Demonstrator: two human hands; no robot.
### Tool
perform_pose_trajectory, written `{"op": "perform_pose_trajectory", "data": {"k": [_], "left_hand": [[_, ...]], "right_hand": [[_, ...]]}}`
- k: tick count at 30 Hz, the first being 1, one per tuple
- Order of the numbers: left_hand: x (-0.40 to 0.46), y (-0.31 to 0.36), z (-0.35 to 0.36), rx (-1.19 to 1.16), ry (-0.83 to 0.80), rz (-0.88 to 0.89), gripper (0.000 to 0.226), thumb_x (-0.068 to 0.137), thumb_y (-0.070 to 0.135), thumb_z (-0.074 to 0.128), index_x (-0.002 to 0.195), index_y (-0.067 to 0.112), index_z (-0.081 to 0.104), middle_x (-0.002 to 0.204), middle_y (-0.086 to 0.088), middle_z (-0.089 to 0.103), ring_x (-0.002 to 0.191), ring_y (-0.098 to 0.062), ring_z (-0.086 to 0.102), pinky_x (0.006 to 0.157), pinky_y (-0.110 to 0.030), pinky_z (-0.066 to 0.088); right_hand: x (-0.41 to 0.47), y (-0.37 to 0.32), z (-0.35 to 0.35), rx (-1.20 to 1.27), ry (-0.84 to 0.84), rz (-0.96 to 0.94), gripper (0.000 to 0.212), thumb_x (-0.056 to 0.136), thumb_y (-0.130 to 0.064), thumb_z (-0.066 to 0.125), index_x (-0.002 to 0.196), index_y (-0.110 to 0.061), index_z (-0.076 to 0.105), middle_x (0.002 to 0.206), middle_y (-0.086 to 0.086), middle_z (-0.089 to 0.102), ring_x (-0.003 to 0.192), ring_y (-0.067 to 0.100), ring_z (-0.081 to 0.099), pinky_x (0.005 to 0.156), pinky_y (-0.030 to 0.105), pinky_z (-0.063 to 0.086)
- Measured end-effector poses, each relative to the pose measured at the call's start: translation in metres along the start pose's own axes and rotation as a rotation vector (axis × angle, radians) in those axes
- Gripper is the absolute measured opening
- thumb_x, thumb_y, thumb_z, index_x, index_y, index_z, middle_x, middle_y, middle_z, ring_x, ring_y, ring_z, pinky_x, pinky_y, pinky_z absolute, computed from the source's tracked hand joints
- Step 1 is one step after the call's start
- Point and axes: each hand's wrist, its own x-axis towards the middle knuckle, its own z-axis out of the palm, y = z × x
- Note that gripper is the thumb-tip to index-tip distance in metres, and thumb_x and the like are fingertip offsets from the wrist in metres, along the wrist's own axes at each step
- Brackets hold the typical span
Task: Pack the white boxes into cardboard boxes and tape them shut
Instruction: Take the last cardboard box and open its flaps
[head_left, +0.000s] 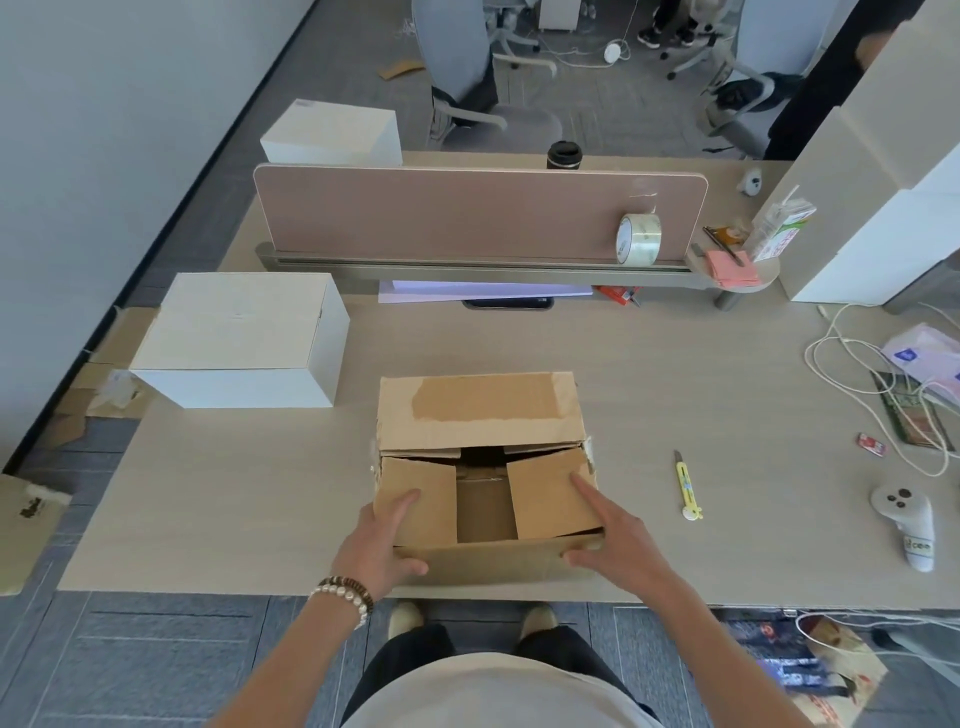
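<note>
A brown cardboard box (478, 415) stands at the near edge of the desk, its far flap folded over and both side flaps folded inward. My left hand (384, 545) presses the left side flap with straight fingers, thumb on the near wall. My right hand (613, 535) presses the right side flap the same way. A large white box (239, 338) sits on the desk to the left of it. A second white box (332, 132) stands behind the divider. A roll of clear tape (638, 240) leans on the divider shelf.
A yellow box cutter (687, 486) lies right of the cardboard box. A white controller (906, 519), cables (841, 364) and papers fill the right side. The pink divider (478, 213) crosses the desk's middle. Tall white boxes (883, 244) stand at far right.
</note>
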Motion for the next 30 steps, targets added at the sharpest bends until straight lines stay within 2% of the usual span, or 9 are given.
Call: {"op": "perform_pose_trajectory", "data": {"k": [4, 10, 12, 16, 18, 20, 23, 26, 30], "left_hand": [[-0.003, -0.004, 0.005, 0.043, 0.083, 0.017, 0.096, 0.075, 0.048, 0.082, 0.15, 0.055, 0.022, 0.139, -0.003, 0.046, 0.116, -0.018, 0.058, 0.1, -0.03, 0.049], [-0.006, -0.006, 0.007, 0.063, 0.084, 0.013, 0.096, 0.075, 0.049, 0.081, 0.151, 0.055, 0.022, 0.141, 0.0, 0.047, 0.119, -0.016, 0.056, 0.101, -0.028, 0.049], [-0.01, -0.008, 0.011, 0.074, 0.066, 0.016, 0.098, 0.077, 0.047, 0.081, 0.152, 0.054, 0.018, 0.14, 0.0, 0.044, 0.116, -0.015, 0.057, 0.099, -0.027, 0.049], [-0.011, -0.013, 0.014, 0.064, -0.02, 0.029, 0.104, 0.079, 0.046, 0.079, 0.152, 0.054, 0.007, 0.143, -0.002, 0.03, 0.113, -0.018, 0.057, 0.1, -0.031, 0.051], [-0.009, -0.016, 0.011, -0.018, -0.085, 0.027, 0.108, 0.075, 0.042, 0.084, 0.153, 0.053, 0.009, 0.152, -0.003, 0.017, 0.13, -0.023, 0.047, 0.11, -0.036, 0.044], [-0.007, -0.019, 0.007, -0.055, -0.128, 0.046, 0.111, 0.071, 0.046, 0.087, 0.154, 0.05, 0.014, 0.161, 0.0, -0.007, 0.149, -0.027, 0.02, 0.12, -0.038, 0.029], [-0.005, -0.019, -0.005, -0.004, -0.125, 0.113, 0.099, 0.073, 0.063, 0.075, 0.153, 0.047, 0.02, 0.159, 0.002, -0.033, 0.15, -0.023, -0.024, 0.125, -0.043, 0.008], [0.0, -0.011, -0.016, -0.006, -0.012, 0.137, 0.083, 0.085, 0.063, 0.064, 0.153, 0.048, 0.02, 0.159, 0.001, -0.035, 0.148, -0.021, -0.03, 0.123, -0.045, 0.005], [0.012, -0.002, -0.017, 0.059, 0.097, 0.142, 0.08, 0.091, 0.058, 0.059, 0.155, 0.047, 0.012, 0.158, -0.003, -0.037, 0.148, -0.023, -0.03, 0.123, -0.04, 0.005]], "right_hand": [[0.003, -0.001, 0.003, -0.056, 0.036, 0.019, 0.098, 0.075, -0.03, 0.084, 0.15, -0.051, 0.024, 0.128, -0.005, 0.058, 0.103, 0.014, 0.058, 0.09, 0.027, 0.052], [-0.002, -0.004, 0.0, -0.113, 0.011, 0.046, 0.096, 0.075, -0.032, 0.084, 0.148, -0.051, 0.024, 0.107, -0.008, 0.057, 0.087, 0.01, 0.061, 0.077, 0.022, 0.054], [-0.007, -0.004, 0.002, -0.161, -0.006, 0.057, 0.098, 0.075, -0.034, 0.083, 0.15, -0.05, 0.02, 0.11, -0.009, 0.057, 0.09, 0.01, 0.06, 0.081, 0.024, 0.053], [-0.012, 0.001, 0.003, -0.211, -0.056, 0.003, 0.104, 0.075, -0.053, 0.077, 0.152, -0.05, 0.008, 0.144, -0.012, 0.048, 0.116, 0.015, 0.055, 0.096, 0.031, 0.049], [-0.011, 0.001, -0.002, -0.244, -0.076, -0.005, 0.103, 0.073, -0.067, 0.07, 0.152, -0.051, 0.005, 0.148, -0.014, 0.043, 0.124, 0.016, 0.051, 0.1, 0.034, 0.046], [-0.01, -0.001, -0.005, -0.301, -0.067, -0.003, 0.101, 0.071, -0.079, 0.06, 0.152, -0.051, 0.006, 0.153, -0.012, 0.034, 0.132, 0.016, 0.045, 0.105, 0.038, 0.043], [-0.007, -0.006, -0.01, -0.296, -0.005, 0.007, 0.086, 0.076, -0.084, 0.049, 0.15, -0.052, 0.018, 0.162, -0.006, 0.01, 0.144, 0.022, 0.031, 0.111, 0.044, 0.038], [0.001, -0.011, -0.011, -0.253, 0.086, -0.009, 0.067, 0.084, -0.077, 0.047, 0.144, -0.053, 0.028, 0.163, -0.004, -0.001, 0.148, 0.027, 0.024, 0.111, 0.047, 0.038], [0.015, -0.013, -0.003, -0.338, 0.154, -0.041, 0.066, 0.091, -0.07, 0.043, 0.15, -0.043, 0.027, 0.164, 0.004, -0.004, 0.153, 0.029, 0.003, 0.118, 0.047, 0.026]]}}
